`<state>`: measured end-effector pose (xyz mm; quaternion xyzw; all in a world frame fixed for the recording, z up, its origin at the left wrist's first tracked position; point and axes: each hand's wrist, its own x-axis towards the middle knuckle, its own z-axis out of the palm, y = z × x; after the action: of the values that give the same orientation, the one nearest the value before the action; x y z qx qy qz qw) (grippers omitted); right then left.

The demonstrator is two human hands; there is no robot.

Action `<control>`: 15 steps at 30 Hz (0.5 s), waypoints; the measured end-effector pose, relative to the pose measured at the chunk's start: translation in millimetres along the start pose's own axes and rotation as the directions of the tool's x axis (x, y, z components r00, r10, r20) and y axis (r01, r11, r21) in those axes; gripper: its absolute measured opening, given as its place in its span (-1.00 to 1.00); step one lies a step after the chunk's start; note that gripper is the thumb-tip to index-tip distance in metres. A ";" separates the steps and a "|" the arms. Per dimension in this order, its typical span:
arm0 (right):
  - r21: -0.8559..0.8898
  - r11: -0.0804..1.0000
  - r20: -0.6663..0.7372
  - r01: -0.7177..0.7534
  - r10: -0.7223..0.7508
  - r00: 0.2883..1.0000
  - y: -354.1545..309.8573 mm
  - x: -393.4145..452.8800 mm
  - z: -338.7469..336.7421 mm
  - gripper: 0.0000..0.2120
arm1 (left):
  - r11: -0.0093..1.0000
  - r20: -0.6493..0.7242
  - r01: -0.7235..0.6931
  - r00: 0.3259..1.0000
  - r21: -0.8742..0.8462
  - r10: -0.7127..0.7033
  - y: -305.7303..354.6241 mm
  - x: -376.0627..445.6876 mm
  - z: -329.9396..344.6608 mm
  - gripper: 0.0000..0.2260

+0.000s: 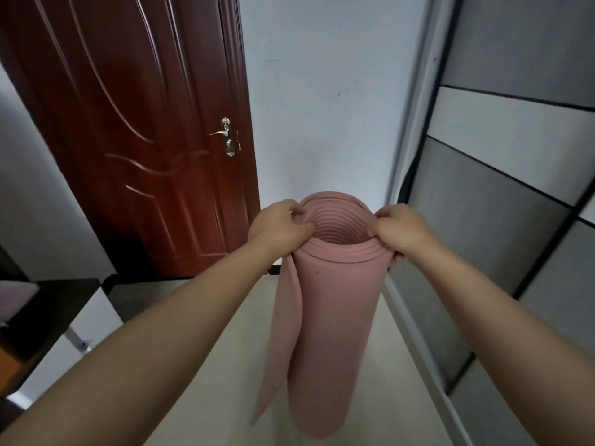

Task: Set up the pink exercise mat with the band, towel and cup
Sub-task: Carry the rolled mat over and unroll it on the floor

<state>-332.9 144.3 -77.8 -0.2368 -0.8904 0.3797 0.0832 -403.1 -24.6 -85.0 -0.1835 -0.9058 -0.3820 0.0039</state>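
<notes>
The left hand (pixel 279 227) is clamped on the upper left rim of the rolled pink mat (pixel 328 304), thumb laid over the inner coils and the other fingers curled down round the outside. Across from it the right hand (pixel 401 229) pinches the opposite rim the same way — thumb hooked inside the open end, fingers wrapped behind the outer layer. Between the two hands the mat hangs upright, held up at arm's length with both forearms stretched out toward it, and its open top shows ring after ring of rolled foam. Its loose outer flap (pixel 279 342) has peeled away on the left side and dangles beside the roll, tapering to a point low down. The bottom end of the roll is blurred, and whether it touches the floor (pixel 212 365) cannot be told. Beyond the mat a pale wall (pixel 322 107) rises straight ahead. To the left stands a dark red wooden door (pixel 145 123) with a metal lever handle (pixel 225 135). On the right runs a wardrobe front (pixel 515 188) of grey panels divided by dark lines. At the far left, low down, sits dark furniture (pixel 48 310) — only partly in sight.
</notes>
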 end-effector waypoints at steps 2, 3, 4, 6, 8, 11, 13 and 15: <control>0.026 0.999 -0.002 -0.020 0.020 1.000 -24.3 39.5 18.9 -0.88 | 0.999 0.011 -0.011 1.000 0.038 0.011 -14.6 46.9 -16.2 -0.68; 0.035 0.999 0.003 -0.020 0.019 1.000 -33.7 57.1 27.0 -0.91 | 0.999 0.007 -0.013 1.000 0.048 0.012 -20.8 66.6 -22.9 -0.70; 0.037 0.999 0.010 -0.016 0.016 1.000 -40.5 68.1 32.7 -0.92 | 0.998 0.002 -0.016 1.000 0.058 0.016 -26.7 80.8 -27.1 -0.71; 0.045 0.999 0.023 -0.023 0.022 0.999 -56.0 105.2 50.1 -0.92 | 0.996 0.013 -0.019 1.000 0.081 0.018 -42.5 122.7 -33.7 -0.71; 0.053 0.998 0.040 -0.034 0.032 0.999 -69.9 150.9 69.0 -0.88 | 0.995 0.007 -0.013 1.000 0.097 0.012 -60.7 173.1 -35.3 -0.72; 0.043 0.999 0.069 -0.032 0.029 0.997 -82.2 213.0 90.0 -0.84 | 0.992 0.038 -0.003 0.999 0.123 -0.002 -82.2 237.7 -33.1 -0.73; 0.044 0.998 0.086 -0.034 0.030 0.996 -92.5 271.4 107.1 -0.90 | 0.990 0.055 0.017 0.998 0.141 -0.025 -98.8 297.8 -27.8 -0.73; 0.018 1.000 0.098 -0.023 0.021 0.995 -102.2 307.7 114.8 -0.92 | 0.985 0.081 0.032 0.996 0.168 -0.046 -108.5 335.6 -26.4 -0.73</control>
<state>-676.1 159.1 -94.5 -0.2270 -0.8870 0.4004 0.0376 -756.0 -1.9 -91.7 -0.1808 -0.9373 -0.2969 -0.0263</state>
